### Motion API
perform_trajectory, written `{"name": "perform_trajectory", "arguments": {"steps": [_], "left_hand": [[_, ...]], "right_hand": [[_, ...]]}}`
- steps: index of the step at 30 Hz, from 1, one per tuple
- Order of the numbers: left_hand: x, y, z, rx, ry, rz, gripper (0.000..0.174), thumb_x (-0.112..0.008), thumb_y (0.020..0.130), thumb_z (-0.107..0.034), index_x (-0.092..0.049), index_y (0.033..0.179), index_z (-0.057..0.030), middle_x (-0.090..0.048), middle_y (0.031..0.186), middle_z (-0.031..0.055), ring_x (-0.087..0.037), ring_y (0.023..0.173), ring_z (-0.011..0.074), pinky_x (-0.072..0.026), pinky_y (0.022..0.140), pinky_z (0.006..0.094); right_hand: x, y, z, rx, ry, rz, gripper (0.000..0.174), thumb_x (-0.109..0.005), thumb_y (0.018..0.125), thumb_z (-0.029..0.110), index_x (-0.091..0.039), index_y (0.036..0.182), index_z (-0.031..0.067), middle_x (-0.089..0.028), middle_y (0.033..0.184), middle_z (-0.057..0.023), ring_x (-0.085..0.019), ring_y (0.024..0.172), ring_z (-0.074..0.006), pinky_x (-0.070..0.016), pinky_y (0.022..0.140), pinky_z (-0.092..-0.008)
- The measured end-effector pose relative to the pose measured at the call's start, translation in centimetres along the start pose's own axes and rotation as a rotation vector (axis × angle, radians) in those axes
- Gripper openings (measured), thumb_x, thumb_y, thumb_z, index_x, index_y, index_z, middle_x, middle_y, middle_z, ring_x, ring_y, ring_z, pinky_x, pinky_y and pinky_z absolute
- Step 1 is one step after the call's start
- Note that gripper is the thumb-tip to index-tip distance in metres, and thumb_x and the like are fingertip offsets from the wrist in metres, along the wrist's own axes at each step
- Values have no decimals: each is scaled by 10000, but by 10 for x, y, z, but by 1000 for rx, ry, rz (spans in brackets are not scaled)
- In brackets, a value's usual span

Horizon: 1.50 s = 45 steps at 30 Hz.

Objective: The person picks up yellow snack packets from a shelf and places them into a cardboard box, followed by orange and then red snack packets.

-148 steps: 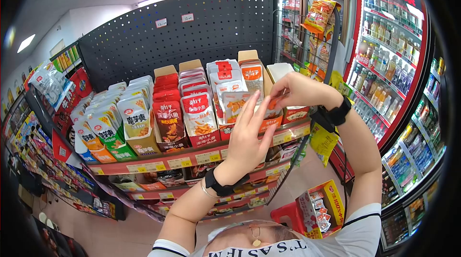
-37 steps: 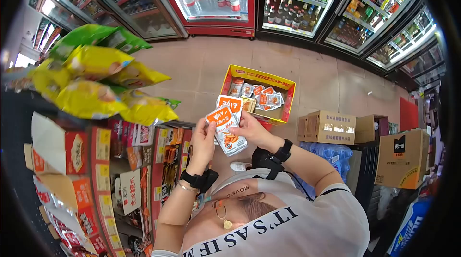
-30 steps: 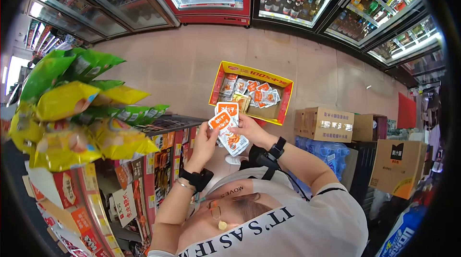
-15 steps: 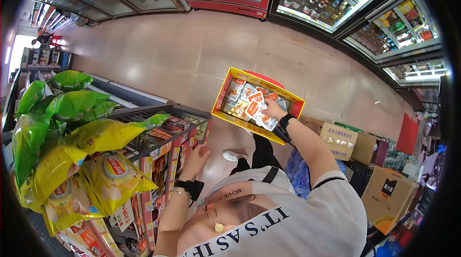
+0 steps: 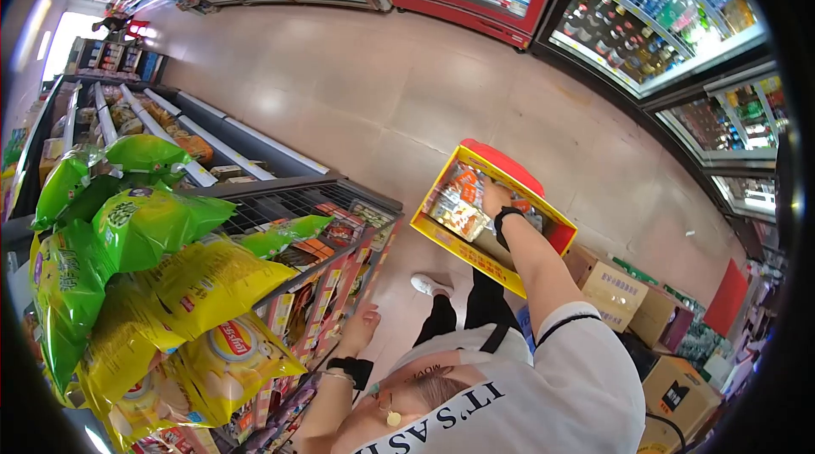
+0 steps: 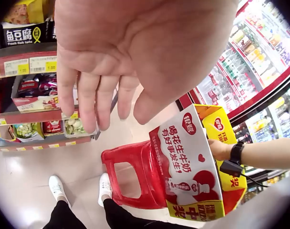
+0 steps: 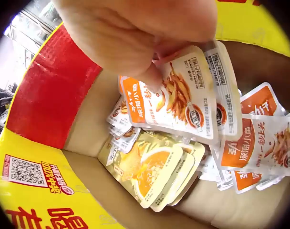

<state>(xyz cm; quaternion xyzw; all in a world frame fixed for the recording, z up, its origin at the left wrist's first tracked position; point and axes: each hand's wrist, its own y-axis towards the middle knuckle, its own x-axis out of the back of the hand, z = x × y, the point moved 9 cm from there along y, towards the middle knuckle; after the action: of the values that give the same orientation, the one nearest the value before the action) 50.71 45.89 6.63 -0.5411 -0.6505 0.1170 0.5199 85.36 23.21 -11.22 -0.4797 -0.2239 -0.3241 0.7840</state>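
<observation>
The right hand [image 7: 135, 33] is down inside a yellow and red carton [image 5: 475, 263], its fingers and thumb gripping white and orange snack packets [image 7: 176, 98]. Under and beside them in the right wrist view lie gold packets [image 7: 142, 164] and more orange and white packets [image 7: 259, 145]. My left hand [image 6: 135, 52] holds nothing; its palm faces the left wrist camera with fingers extended. In the head view the left hand [image 5: 361, 327] is beside the shelf, apart from the carton.
Below the carton stands a red stool [image 6: 135, 176]. Yellow and green chip bags [image 5: 204, 284] hang at the left by the shelf rack [image 5: 340, 191]. Cardboard boxes [image 5: 615, 288] are at the right, and drink coolers [image 5: 662, 21] line the far side.
Since a second ago, the right hand has carried packets from in front of the body into the carton, and the left hand has let go of them and moved toward the shelf.
</observation>
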Motion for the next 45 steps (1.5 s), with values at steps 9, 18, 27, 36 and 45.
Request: {"name": "perform_trajectory", "arguments": {"steps": [9, 18, 27, 36, 45], "left_hand": [[-25, -9, 27, 27, -98, 43, 285, -603, 850, -220, -558, 1103, -99, -650, 908, 83, -622, 825, 210, -489, 744, 319], [-3, -3, 19, -46, -52, -21, 319, -603, 850, -236, -553, 1128, -87, -633, 960, 96, -615, 874, 209, -487, 773, 321], [83, -62, -52, -293, -96, -122, 411, -582, 877, -202, -482, 1239, -36, -592, 1129, 118, -566, 1042, 205, -449, 871, 311], [160, -168, -45, -529, -471, -323, 383, -567, 891, -220, -507, 1220, -31, -586, 1141, 108, -564, 1023, 185, -449, 869, 312], [176, -234, 14, -584, -423, -378, 383, -558, 902, -207, -489, 1240, -40, -582, 1152, 111, -554, 1064, 194, -440, 897, 313]], "right_hand": [[6, -3, -27, -135, -92, -245, 427, -412, 858, 91, -408, 1274, -5, -442, 1295, -241, -384, 1241, -353, -203, 1049, -527], [-12, -21, -29, -39, -209, -221, 398, -451, 817, 64, -402, 1195, -52, -463, 1216, -245, -449, 1138, -364, -349, 997, -412], [-27, -63, 19, 148, -335, 276, 303, -559, 742, 145, -630, 977, -33, -632, 987, -234, -619, 957, -330, -490, 825, -390], [-6, -232, 272, 995, -244, 200, 289, -589, 778, 178, -609, 1021, 23, -640, 923, -193, -619, 857, -343, -492, 762, -399], [71, -558, 468, 1768, -385, 412, 238, -591, 826, 172, -587, 1028, 44, -616, 925, -146, -585, 876, -327, -476, 754, -390]]}}
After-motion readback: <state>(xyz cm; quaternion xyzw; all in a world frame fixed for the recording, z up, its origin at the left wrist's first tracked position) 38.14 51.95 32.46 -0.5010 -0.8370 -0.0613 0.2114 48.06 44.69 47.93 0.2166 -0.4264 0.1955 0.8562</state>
